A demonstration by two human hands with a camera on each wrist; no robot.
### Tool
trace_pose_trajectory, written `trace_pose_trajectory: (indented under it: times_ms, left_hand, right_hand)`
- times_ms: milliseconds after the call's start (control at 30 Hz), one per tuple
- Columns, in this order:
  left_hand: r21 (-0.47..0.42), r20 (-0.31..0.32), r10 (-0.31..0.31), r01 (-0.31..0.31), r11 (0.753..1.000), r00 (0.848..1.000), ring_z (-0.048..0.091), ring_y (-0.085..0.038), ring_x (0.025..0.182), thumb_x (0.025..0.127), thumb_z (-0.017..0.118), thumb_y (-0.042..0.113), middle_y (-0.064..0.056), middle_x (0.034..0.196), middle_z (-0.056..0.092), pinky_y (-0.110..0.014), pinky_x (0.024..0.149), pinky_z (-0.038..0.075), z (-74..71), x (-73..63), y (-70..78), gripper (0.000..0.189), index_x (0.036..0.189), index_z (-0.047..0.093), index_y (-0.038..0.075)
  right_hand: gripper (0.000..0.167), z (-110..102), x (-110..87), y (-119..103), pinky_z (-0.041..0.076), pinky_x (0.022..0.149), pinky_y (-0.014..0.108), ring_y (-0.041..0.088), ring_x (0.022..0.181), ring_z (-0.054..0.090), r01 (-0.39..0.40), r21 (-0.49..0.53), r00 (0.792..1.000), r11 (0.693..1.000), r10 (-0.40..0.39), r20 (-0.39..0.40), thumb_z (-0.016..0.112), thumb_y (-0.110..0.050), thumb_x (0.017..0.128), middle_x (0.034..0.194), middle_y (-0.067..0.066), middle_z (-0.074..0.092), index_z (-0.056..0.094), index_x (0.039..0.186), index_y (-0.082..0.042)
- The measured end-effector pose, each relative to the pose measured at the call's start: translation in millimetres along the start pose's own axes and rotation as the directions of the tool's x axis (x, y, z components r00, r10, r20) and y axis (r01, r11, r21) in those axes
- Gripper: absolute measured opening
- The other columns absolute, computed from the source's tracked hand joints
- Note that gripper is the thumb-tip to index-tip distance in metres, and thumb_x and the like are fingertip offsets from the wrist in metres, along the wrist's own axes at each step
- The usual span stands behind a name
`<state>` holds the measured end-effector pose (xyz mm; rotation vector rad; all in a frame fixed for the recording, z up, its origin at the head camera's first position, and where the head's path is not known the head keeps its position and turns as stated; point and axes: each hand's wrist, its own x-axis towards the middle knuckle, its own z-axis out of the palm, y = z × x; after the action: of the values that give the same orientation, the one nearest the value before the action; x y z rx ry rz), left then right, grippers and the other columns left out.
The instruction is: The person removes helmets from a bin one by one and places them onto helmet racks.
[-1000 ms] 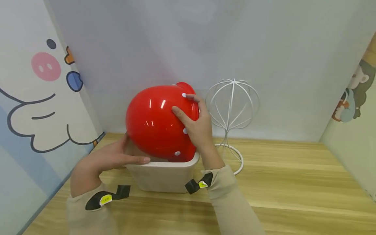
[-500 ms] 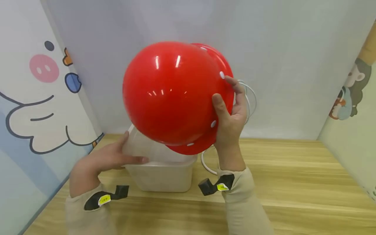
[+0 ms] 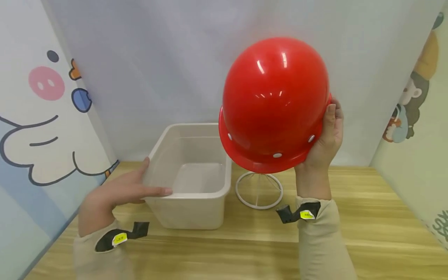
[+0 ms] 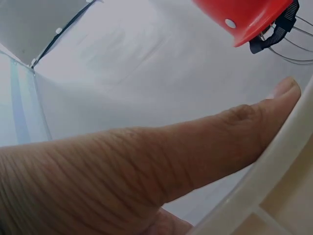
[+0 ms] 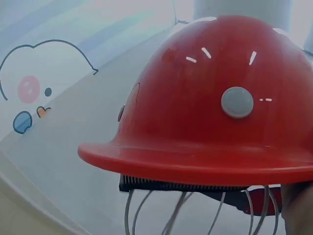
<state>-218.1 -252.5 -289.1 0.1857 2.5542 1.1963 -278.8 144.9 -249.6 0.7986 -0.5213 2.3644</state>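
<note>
My right hand (image 3: pixel 323 146) holds a red hard hat (image 3: pixel 276 97) by its right edge, thumb on the outside, the other fingers mostly hidden behind. The hat is raised, dome up, in front of a white wire stand, whose ring base (image 3: pixel 259 207) shows below the brim. In the right wrist view, wires (image 5: pixel 176 215) of the stand appear under the hat's brim and black strap. My left hand (image 3: pixel 122 190) rests at the near left corner of a beige plastic bin (image 3: pixel 189 212), its straight thumb along the rim. No object shows inside the bin.
A wooden tabletop (image 3: pixel 245 249) lies under everything. Behind it rises a pale grey back wall (image 3: pixel 157 77). Cartoon-printed panels stand at the left (image 3: pixel 45 128) and right (image 3: pixel 413 155).
My right hand has lifted the hard hat out of the bin and carried it right, turning its dome upward. The hat now covers the stand's top. My left hand stays at the bin's corner.
</note>
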Motion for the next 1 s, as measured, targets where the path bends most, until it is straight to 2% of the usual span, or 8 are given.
trace_pose_trajectory:
  times_ms: [133,200,233,333,400,467,767,1000]
  left_hand:
    - [-0.014,0.003,0.008,-0.008,1.0,1.0,0.039,-0.044,0.136,0.085,0.078,0.047,-0.028,0.158,0.02,-0.054,0.089,0.056,-0.2,-0.3,-2.0,0.124,0.16,-0.017,0.019]
    - [-0.02,0.007,0.016,-0.016,1.0,1.0,0.039,-0.045,0.136,0.086,0.078,0.046,-0.029,0.158,0.02,-0.055,0.088,0.056,0.4,-0.6,-3.2,0.123,0.16,-0.017,0.018]
    - [-0.024,0.008,0.016,-0.016,1.0,1.0,0.039,-0.045,0.136,0.086,0.078,0.045,-0.029,0.157,0.021,-0.055,0.089,0.056,0.8,-0.7,-3.5,0.123,0.16,-0.017,0.019]
    - [-0.03,0.011,0.019,-0.019,0.999,1.0,0.039,-0.045,0.136,0.087,0.078,0.045,-0.029,0.157,0.021,-0.055,0.089,0.056,1.6,-0.8,-3.5,0.122,0.16,-0.017,0.019]
    - [-0.027,0.011,0.02,-0.02,0.999,1.0,0.041,-0.045,0.135,0.087,0.077,0.045,-0.029,0.157,0.023,-0.054,0.088,0.056,1.5,-0.7,-2.8,0.122,0.16,-0.017,0.02]
    - [-0.022,0.009,0.024,-0.024,0.999,1.0,0.042,-0.045,0.135,0.087,0.078,0.045,-0.029,0.156,0.024,-0.054,0.087,0.057,1.1,-1.0,-1.1,0.122,0.16,-0.017,0.019]
    - [-0.006,-0.001,0.031,-0.031,1.0,1.0,0.044,-0.044,0.133,0.086,0.078,0.046,-0.029,0.155,0.028,-0.053,0.086,0.057,-0.3,-1.0,3.8,0.122,0.16,-0.016,0.019]
    - [0.007,0.0,0.017,-0.017,1.0,1.0,0.043,-0.044,0.135,0.086,0.077,0.047,-0.03,0.157,0.023,-0.053,0.088,0.057,0.3,-0.5,2.2,0.125,0.158,-0.02,0.016]
  right_hand:
    - [0.021,-15.5,4.4,-0.4,0.057,0.088,0.038,0.028,0.101,0.063,-0.108,-0.055,0.993,0.993,0.105,-0.059,0.055,-0.015,0.104,0.107,0.014,0.065,0.06,0.118,0.0]
    - [0.021,-24.0,6.4,-0.9,0.057,0.087,0.036,0.025,0.1,0.064,-0.206,-0.091,0.972,0.974,0.193,-0.131,0.063,-0.017,0.101,0.105,0.012,0.067,0.064,0.113,0.0]
    - [0.022,-28.0,7.3,-1.6,0.057,0.087,0.035,0.024,0.1,0.065,-0.268,-0.104,0.953,0.958,0.249,-0.17,0.066,-0.019,0.099,0.105,0.01,0.069,0.066,0.112,-0.001]
    - [0.022,-37.8,8.5,-3.1,0.057,0.086,0.032,0.02,0.099,0.066,-0.451,-0.041,0.871,0.891,0.43,-0.236,0.069,-0.021,0.096,0.107,0.005,0.071,0.07,0.111,-0.006]
    - [0.02,-41.1,8.3,-3.4,0.057,0.085,0.031,0.019,0.097,0.067,-0.533,0.018,0.823,0.846,0.524,-0.218,0.065,-0.021,0.099,0.106,0.004,0.072,0.071,0.112,-0.007]
    - [0.02,-42.1,7.6,-3.7,0.057,0.083,0.03,0.018,0.094,0.067,-0.573,0.056,0.8,0.817,0.573,-0.178,0.06,-0.021,0.101,0.104,0.004,0.072,0.071,0.111,-0.008]
    - [0.022,-43.8,10.4,-8.7,0.057,0.08,0.03,0.019,0.09,0.067,-0.612,0.066,0.773,0.788,0.614,-0.161,0.057,-0.021,0.103,0.101,0.004,0.073,0.071,0.111,-0.006]
    - [0.025,-49.0,12.1,-12.2,0.056,0.081,0.03,0.018,0.094,0.065,-0.621,-0.022,0.779,0.784,0.614,-0.127,0.053,-0.024,0.104,0.104,0.002,0.072,0.071,0.112,-0.008]
